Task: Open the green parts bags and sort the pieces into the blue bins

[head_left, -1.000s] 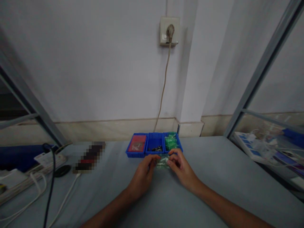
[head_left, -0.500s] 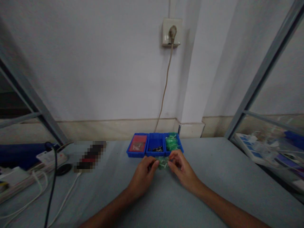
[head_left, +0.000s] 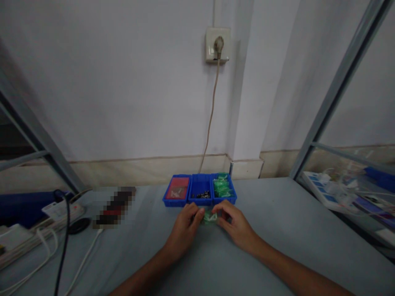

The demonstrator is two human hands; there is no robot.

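A small green-tinted clear plastic bag with pale bits showing in it is held just above or on the table, in front of the blue bins. My left hand pinches its left end between thumb and curled fingers. At the other end, the thumb and index finger of my right hand are on the bag's edge. Beyond them stand three joined blue bins: the left bin has a red sheet and a clear packet, the middle bin small dark and shiny metal pieces, and the right bin several similar green bags.
On the grey tabletop, a pixelated item lies left, near a white cable and a black round object. Power strips and clutter sit at both sides. A plugged-in cord hangs down the wall behind.
The view has shifted slightly. The fingers of my right hand have moved along the bag's right end, and the bag looks more bunched between my hands.
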